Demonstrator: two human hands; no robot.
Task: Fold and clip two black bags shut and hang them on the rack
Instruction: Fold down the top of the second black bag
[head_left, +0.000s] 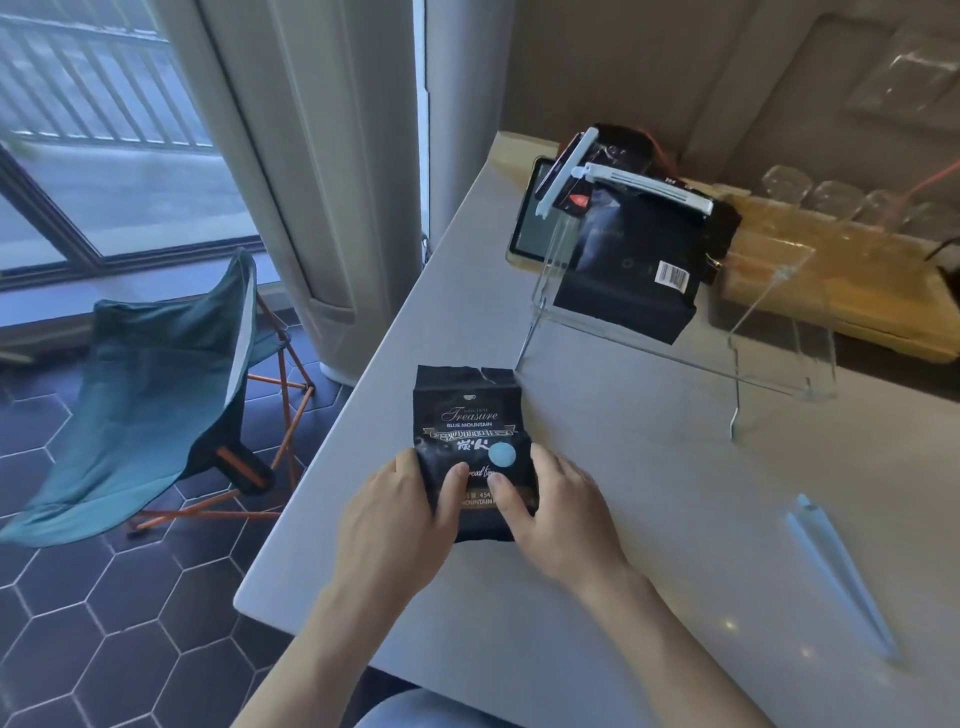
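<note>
Both hands, left hand and right hand, grip an unclipped black bag on the counter; a clipped bag apparently hangs on the clear rack.

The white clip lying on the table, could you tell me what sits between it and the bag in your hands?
Nothing: the head view shows only bare table between the white clip and the black bag.
</note>
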